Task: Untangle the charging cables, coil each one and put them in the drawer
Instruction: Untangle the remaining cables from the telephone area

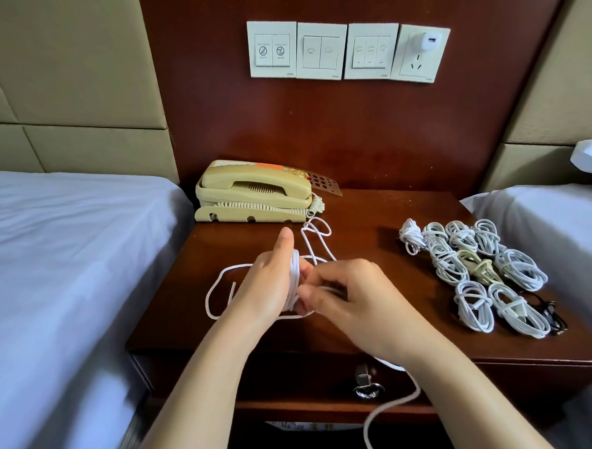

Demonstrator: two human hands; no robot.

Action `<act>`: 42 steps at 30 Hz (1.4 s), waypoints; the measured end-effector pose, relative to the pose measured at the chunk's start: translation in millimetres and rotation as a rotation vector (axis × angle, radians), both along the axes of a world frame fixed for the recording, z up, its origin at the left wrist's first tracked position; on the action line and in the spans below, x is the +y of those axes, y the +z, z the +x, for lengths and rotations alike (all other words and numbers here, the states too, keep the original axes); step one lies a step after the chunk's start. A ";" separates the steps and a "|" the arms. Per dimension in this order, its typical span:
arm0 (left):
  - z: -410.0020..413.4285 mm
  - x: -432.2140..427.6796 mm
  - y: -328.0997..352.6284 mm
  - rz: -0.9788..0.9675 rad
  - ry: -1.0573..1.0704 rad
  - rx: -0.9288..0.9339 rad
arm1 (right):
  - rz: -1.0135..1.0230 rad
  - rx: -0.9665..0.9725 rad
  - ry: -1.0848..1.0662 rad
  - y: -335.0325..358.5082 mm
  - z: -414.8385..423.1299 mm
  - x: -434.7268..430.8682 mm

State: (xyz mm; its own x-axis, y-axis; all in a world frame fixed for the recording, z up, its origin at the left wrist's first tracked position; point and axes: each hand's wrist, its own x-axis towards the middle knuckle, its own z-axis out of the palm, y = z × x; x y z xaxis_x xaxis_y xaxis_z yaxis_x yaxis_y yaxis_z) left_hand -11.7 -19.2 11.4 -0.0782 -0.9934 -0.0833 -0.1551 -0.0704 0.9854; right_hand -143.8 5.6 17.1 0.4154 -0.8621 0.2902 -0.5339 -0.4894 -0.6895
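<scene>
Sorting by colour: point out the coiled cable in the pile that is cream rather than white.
The cream coil in the middle of the pile; the white coils lie all around it.

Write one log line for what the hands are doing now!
step: coiling | left hand: holds white cable coil | right hand: pinches it | coiled bundles: on nightstand top
</scene>
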 end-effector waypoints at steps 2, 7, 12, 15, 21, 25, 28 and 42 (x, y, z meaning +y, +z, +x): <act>-1.1 3.6 0.6 0.018 -0.134 0.013 | 0.036 -0.121 0.015 -1.4 -2.5 -1.9; 3.3 8.4 1.5 0.060 -0.358 0.047 | 0.030 -0.265 0.041 -4.1 -8.7 -3.2; 0.5 19.7 7.3 0.173 -0.543 0.190 | -0.033 -0.316 -0.026 1.8 -16.5 -6.0; 4.3 21.9 7.8 0.156 -0.618 0.279 | 0.116 -0.427 0.020 5.8 -19.0 -4.1; 7.0 24.8 9.9 0.075 -0.622 0.376 | 0.517 -0.529 0.048 15.5 -34.7 4.7; 8.2 24.6 8.8 0.088 -0.544 0.369 | 0.611 -0.304 0.054 8.7 -37.6 15.5; 10.2 23.3 3.3 0.122 -0.527 0.171 | 0.483 -0.052 -0.071 -11.5 -35.4 14.4; 13.8 -36.5 -29.7 0.028 -0.167 -0.288 | 0.161 0.118 -0.221 -40.5 -11.9 -59.0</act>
State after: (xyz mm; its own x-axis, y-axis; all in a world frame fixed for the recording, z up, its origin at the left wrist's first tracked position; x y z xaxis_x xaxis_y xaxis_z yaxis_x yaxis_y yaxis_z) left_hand 2.1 -55.7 -18.2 -0.2089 -0.9660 -0.1524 -0.4387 -0.0467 0.8974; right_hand -155.7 -53.4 -23.4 0.2350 -0.9665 0.1031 -0.6963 -0.2414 -0.6760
